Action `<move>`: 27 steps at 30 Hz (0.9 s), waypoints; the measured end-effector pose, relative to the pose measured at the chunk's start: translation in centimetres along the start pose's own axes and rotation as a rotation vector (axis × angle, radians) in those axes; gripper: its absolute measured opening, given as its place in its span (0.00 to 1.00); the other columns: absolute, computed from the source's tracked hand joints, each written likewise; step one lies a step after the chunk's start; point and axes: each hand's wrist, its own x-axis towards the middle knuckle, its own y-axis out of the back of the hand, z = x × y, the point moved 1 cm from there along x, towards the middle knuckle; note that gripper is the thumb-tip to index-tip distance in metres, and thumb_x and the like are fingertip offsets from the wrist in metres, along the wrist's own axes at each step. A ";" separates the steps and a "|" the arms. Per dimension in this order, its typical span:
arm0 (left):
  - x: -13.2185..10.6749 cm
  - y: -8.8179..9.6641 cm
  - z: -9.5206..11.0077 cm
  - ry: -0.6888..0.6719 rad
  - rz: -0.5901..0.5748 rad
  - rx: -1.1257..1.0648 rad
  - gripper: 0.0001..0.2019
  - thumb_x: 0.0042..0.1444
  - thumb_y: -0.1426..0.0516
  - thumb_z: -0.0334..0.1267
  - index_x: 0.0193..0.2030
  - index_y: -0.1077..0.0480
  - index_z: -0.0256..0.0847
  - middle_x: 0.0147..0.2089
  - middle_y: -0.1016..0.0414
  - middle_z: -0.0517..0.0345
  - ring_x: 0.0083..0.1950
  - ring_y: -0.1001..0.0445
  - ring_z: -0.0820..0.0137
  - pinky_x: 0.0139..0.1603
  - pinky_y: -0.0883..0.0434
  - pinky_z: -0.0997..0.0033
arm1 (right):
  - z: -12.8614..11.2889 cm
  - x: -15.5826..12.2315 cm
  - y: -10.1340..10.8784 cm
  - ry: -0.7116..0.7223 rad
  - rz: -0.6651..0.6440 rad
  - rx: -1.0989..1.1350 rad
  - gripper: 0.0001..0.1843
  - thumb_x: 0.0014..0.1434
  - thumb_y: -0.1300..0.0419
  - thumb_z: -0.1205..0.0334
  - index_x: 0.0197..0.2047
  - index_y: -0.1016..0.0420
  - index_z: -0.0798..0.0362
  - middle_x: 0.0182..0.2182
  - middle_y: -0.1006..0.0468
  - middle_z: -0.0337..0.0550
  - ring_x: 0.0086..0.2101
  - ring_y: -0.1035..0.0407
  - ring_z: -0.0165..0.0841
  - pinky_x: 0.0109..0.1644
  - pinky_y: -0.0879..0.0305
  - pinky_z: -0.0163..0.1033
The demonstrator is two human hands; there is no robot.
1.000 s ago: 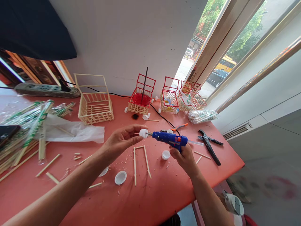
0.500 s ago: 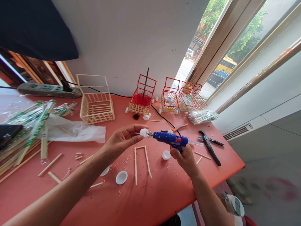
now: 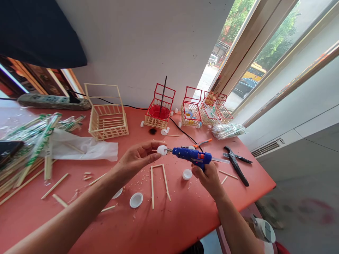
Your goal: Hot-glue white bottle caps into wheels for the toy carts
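Between the fingertips of my left hand is a small white plastic cap, held above the red table. My right hand is wrapped round the handle of a blue hot glue gun. A clear glue stick sticks out of its back end. The gun's metal nozzle meets the cap's right side. Below lies a three-sided frame of pale sticks. Near it are a white round lid and a small stack of white caps.
A bare stick basket and several red-trimmed stick carts stand along the wall. Black-handled cutters lie on the right, orange-handled pliers behind the gun. Wrapped chopsticks pile up at left, near a power strip.
Almost nothing differs. The view has shifted very slightly; both hands keep their hold, and the nozzle stays at the cap.
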 end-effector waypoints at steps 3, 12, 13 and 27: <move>-0.1 0.0 0.2 0.023 0.018 0.020 0.20 0.56 0.29 0.48 0.53 0.19 0.43 0.53 0.14 0.50 0.54 0.18 0.59 0.57 0.24 0.62 | 0.0 0.0 0.1 -0.026 0.018 0.032 0.30 0.71 0.45 0.37 0.26 0.30 0.50 0.20 0.34 0.39 0.25 0.38 0.34 0.28 0.41 0.38; -0.3 -0.1 0.5 0.052 0.018 0.056 0.21 0.57 0.30 0.48 0.55 0.19 0.42 0.53 0.14 0.49 0.56 0.19 0.58 0.60 0.25 0.61 | 0.1 0.0 0.0 -0.050 0.007 0.040 0.27 0.69 0.42 0.42 0.24 0.33 0.50 0.18 0.37 0.36 0.22 0.43 0.31 0.25 0.46 0.37; -0.3 -0.2 0.5 0.052 0.017 0.056 0.21 0.57 0.30 0.48 0.55 0.19 0.42 0.53 0.14 0.49 0.56 0.19 0.58 0.60 0.25 0.61 | 0.0 0.0 0.0 -0.055 0.009 0.040 0.27 0.69 0.42 0.42 0.24 0.33 0.50 0.18 0.36 0.37 0.22 0.42 0.31 0.25 0.46 0.37; -0.2 0.2 0.0 0.042 0.048 0.073 0.22 0.56 0.29 0.51 0.54 0.18 0.44 0.53 0.14 0.48 0.54 0.18 0.56 0.56 0.23 0.61 | -0.1 0.1 0.0 -0.049 0.017 0.029 0.30 0.69 0.44 0.36 0.26 0.27 0.51 0.19 0.35 0.38 0.25 0.37 0.34 0.28 0.40 0.38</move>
